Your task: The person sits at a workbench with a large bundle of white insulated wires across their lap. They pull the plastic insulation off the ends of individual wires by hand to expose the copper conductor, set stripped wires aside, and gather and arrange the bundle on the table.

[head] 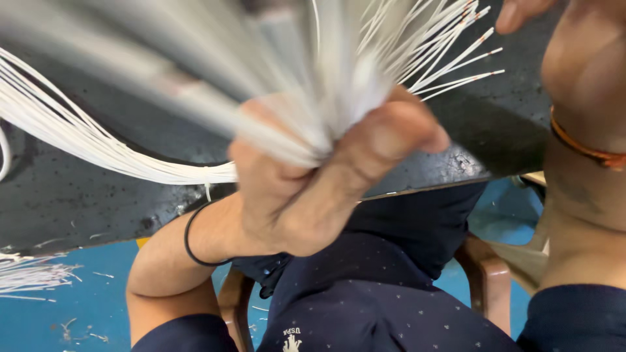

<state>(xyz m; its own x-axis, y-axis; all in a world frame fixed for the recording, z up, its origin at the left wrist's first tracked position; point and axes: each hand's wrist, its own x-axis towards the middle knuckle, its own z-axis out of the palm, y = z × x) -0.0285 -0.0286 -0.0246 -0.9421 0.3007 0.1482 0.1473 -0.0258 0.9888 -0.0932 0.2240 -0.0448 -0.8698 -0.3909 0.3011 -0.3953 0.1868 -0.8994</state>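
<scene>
Wire bundle: a thick bunch of thin white wires (pixel 365 58) stood in the middle of the view, clamped in a fist and fanning upward; bare stripped ends with a reddish band showed at the upper right.
Blur: the upper part of the bunch was smeared, so single strands there could not be told apart.
Left hand: the left hand (pixel 313 176) was clenched tight around the bundle, thumb across the front; a thin black band (pixel 190 241) circled its wrist.
Right hand: the right hand (pixel 574 45) sat at the upper right edge, mostly cropped; its grip could not be told. An orange band (pixel 583 146) ringed that wrist.
Other wires: more white strands (pixel 78 133) swept across the dark worktop (pixel 72 195) at the left.
Floor: blue floor (pixel 85 300) with wire scraps lay below.
Seat: a wooden chair arm (pixel 486 270) showed beside the dark blue dotted trousers (pixel 365 287).
</scene>
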